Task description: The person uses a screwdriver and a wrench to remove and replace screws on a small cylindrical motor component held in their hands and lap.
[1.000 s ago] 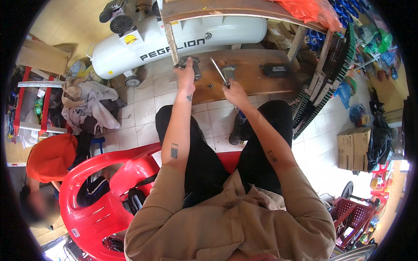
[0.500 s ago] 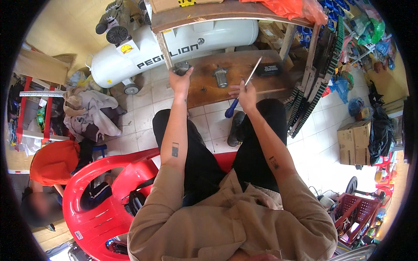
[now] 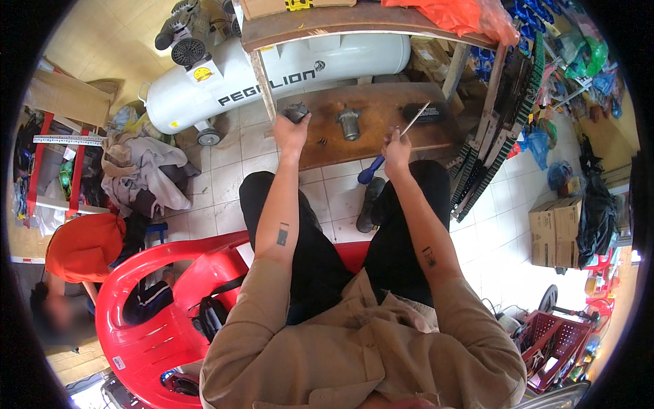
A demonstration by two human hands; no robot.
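My left hand [image 3: 291, 135] is closed around a dark metal part [image 3: 295, 112], whose exact kind I cannot make out, above the left end of a low wooden bench [image 3: 409, 142]. In my right hand [image 3: 396, 148] is a screwdriver [image 3: 370, 172] with a blue handle; its handle points down toward me and its bare shaft slants up to the right. A grey metal cylinder with a flange [image 3: 349, 123] lies on the bench between my hands. Tiny dark pieces [image 3: 322, 142] rest near my left wrist. Behind the screwdriver's tip is a black case [image 3: 424, 112].
A white air compressor tank [image 3: 184, 102] stands behind the bench, under a wooden shelf [image 3: 354, 24]. Dark toothed strips [image 3: 492, 146] lean at the right. A red plastic chair [image 3: 146, 273] is at my left, with a person in orange [image 3: 85, 249] beyond it. Cardboard boxes [image 3: 555, 232] sit right.
My right hand has moved slightly right and down, its fingers drawn in more around the screwdriver. My left hand has shifted a little right with the metal part. The view has shifted slightly.
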